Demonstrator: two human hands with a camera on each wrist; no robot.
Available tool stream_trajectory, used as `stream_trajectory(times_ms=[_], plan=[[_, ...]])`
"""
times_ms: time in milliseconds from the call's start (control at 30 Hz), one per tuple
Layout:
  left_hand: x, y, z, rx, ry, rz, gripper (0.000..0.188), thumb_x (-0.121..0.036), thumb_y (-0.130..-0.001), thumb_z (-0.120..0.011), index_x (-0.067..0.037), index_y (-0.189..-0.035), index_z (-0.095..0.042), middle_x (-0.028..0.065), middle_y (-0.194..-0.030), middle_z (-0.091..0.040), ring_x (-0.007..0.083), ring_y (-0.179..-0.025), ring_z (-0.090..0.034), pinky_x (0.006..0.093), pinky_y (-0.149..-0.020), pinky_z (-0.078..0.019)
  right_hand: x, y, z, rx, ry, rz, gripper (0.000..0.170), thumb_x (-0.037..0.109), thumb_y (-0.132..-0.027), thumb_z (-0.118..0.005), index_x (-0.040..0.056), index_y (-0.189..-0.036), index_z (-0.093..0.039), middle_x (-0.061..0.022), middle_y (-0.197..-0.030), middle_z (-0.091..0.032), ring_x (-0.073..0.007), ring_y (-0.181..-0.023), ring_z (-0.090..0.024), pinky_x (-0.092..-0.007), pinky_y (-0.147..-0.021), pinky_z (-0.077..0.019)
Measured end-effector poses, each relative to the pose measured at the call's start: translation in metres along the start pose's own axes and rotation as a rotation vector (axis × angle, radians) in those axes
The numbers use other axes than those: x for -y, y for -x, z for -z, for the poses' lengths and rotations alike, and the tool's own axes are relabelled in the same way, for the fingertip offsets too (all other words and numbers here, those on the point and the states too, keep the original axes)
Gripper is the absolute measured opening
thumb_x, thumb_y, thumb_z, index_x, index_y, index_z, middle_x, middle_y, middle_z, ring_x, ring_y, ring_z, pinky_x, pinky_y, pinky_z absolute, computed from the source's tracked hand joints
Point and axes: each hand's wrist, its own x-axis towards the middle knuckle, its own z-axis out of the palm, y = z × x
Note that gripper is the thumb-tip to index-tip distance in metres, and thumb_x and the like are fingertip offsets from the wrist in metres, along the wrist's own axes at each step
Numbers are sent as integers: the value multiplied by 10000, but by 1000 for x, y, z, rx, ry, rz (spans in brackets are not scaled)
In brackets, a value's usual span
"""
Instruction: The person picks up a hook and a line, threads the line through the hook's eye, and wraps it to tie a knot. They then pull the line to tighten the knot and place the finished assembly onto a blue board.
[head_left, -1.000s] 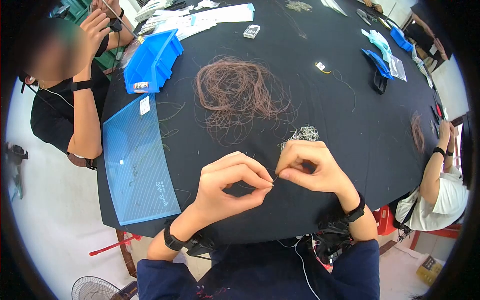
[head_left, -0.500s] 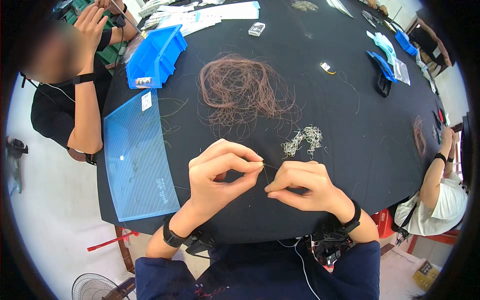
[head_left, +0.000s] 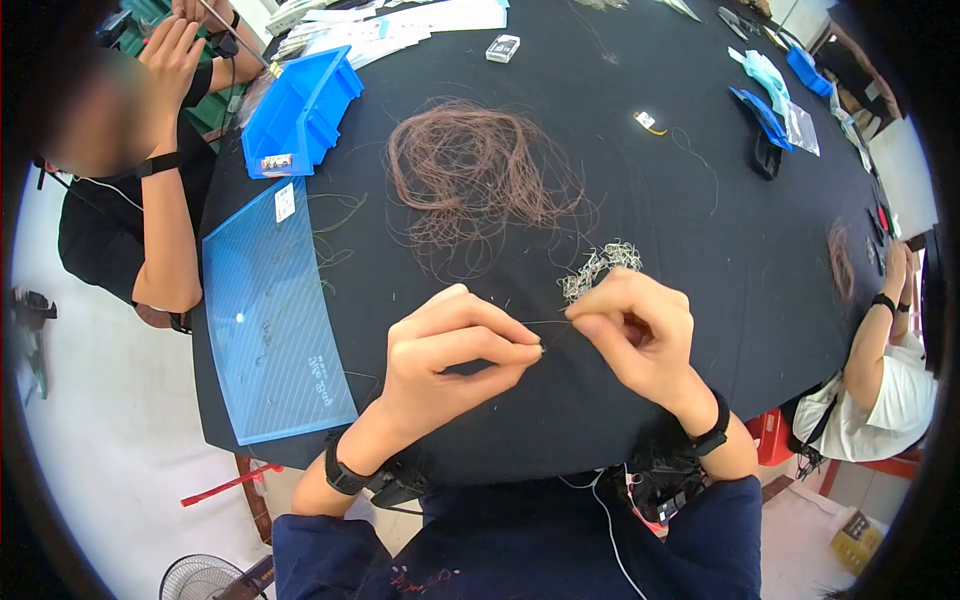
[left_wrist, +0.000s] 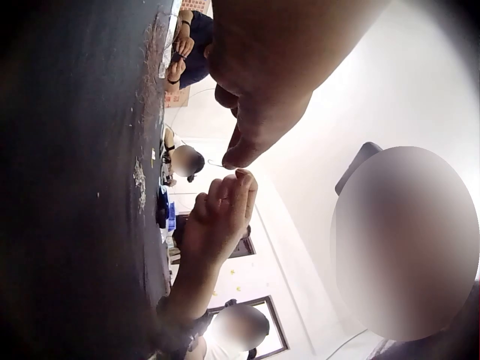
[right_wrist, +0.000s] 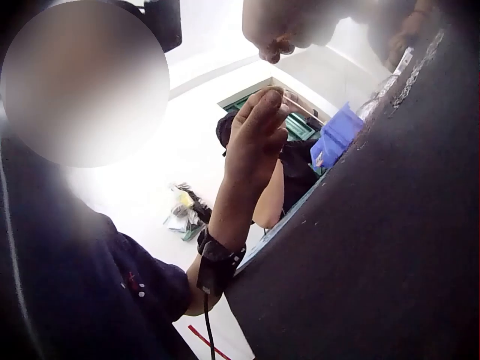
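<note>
Two hands (left_wrist: 262, 112) (left_wrist: 214, 225) nearly meet — dark tabletop (left_wrist: 75, 240) alongside.

From my station I watch my left forearm (head_left: 323, 492) and right forearm (head_left: 738, 455) slant inward. My left grip (head_left: 430, 353) pinches, thumb and fingertips meeting, a narrow gap framed behind them. My right grip (head_left: 661, 342) pinches too, its index finger arched above the thumb. The fingertips of both point inward, near but apart.

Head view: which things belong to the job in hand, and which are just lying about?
Likely the job: thin line between left hand and right hand; silvery pile; brown strand tangle.
Apparently lying about: blue bin; small box; white papers.
</note>
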Motion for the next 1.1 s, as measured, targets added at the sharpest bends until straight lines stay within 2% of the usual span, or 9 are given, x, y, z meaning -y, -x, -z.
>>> stream_trajectory(times_ms=[67,200,333,367,500,900,1033,1100], plan=[[-1,0,-1,22,30,-9,185,28,-604,-771,-79,-741,-709,6,-800,-679,123,-643,-559,243,-558,-413,-3,0,0,-8,-7,-53,106,-14,-754,-688,38,-842,-663,-19,-642,-536,-68,-460,-375,-240,-446,-296],[-2,1,0,30,70,-20,193,25,-600,-776,-85,-744,-713,5,-800,-682,115,-636,-551,239,-552,-398,-2,2,-6,101,-23,-195,84,-2,-768,-682,29,-836,-642,-15,-632,-519,-63,-463,-362,-237,-443,-288],[-1,0,3,-36,8,-22,197,26,-601,-776,-82,-752,-714,10,-797,-685,113,-628,-545,236,-546,-380,-1,4,-11,307,-90,-246,55,40,-792,-673,35,-830,-633,-43,-631,-534,-120,-493,-453,-268,-462,-352],[0,0,4,-55,-18,-26,194,25,-604,-777,-82,-753,-713,12,-798,-685,114,-626,-544,237,-546,-376,0,4,-10,363,-51,-237,56,61,-796,-675,39,-824,-631,-59,-666,-586,-165,-550,-556,-288,-501,-425],[4,1,5,-125,-96,-32,191,14,-611,-782,-83,-759,-709,13,-802,-688,116,-615,-534,240,-541,-365,1,6,-11,419,-99,-110,80,72,-775,-695,48,-826,-639,-68,-755,-656,-207,-654,-648,-312,-562,-498],[4,2,0,-111,-263,-182,193,-13,-595,-785,-80,-749,-690,-7,-786,-667,115,-568,-467,228,-476,-335,8,5,-4,390,-28,109,94,38,-762,-679,70,-837,-632,-52,-671,-588,-216,-571,-584,-320,-491,-458],[5,2,-5,-19,-197,-225,174,-39,-605,-785,-79,-733,-674,-14,-778,-655,115,-564,-455,224,-445,-334,9,2,-1,224,-77,45,94,-2,-766,-657,43,-846,-639,-78,-682,-597,-227,-555,-584,-313,-495,-452],[3,5,-7,18,-135,-231,173,-49,-604,-787,-81,-724,-667,-17,-777,-653,115,-559,-446,223,-438,-335,7,1,1,178,-51,0,74,1,-781,-659,32,-847,-643,-69,-682,-598,-156,-498,-539,-269,-455,-400]])
